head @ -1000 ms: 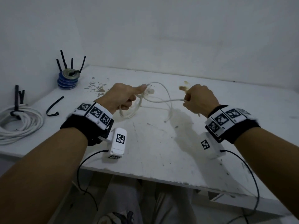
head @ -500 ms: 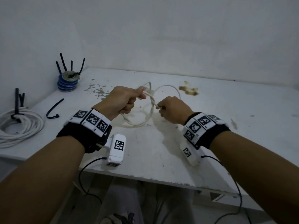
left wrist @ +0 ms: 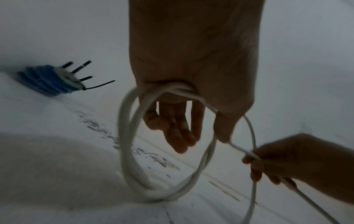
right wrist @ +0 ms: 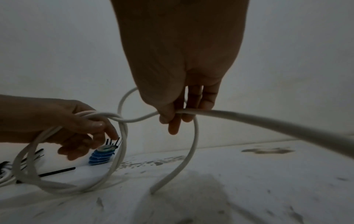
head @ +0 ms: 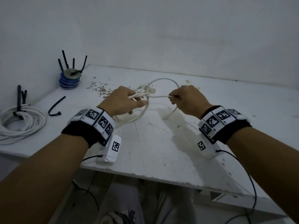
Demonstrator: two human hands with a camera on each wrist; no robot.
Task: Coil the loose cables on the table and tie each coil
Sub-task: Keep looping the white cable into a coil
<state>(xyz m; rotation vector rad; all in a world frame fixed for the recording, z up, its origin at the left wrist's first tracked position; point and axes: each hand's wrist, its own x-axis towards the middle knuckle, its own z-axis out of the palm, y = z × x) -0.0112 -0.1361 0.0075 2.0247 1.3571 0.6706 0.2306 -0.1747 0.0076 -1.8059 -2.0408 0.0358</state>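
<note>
A big white table (head: 161, 151) with a scratched, spotty top and chipped paint stands pushed into the corner of a small room with plain white walls (head: 161, 33), in dim grey light, with a pale floor (head: 218, 214) below it.

White cable (head: 161, 96) at centre. White coiled cable (head: 22, 123) at 9 o'clock. Black cable tie (head: 55, 106) beside it. Blue tape rolls (head: 68, 81) at 10 o'clock. Wristbands (head: 97, 120): black-and-white square-code pattern. White table (head: 153, 151), dark flecks.

The white cable (right wrist: 268, 121) runs off the right wrist view's edge, its end unseen.
</note>
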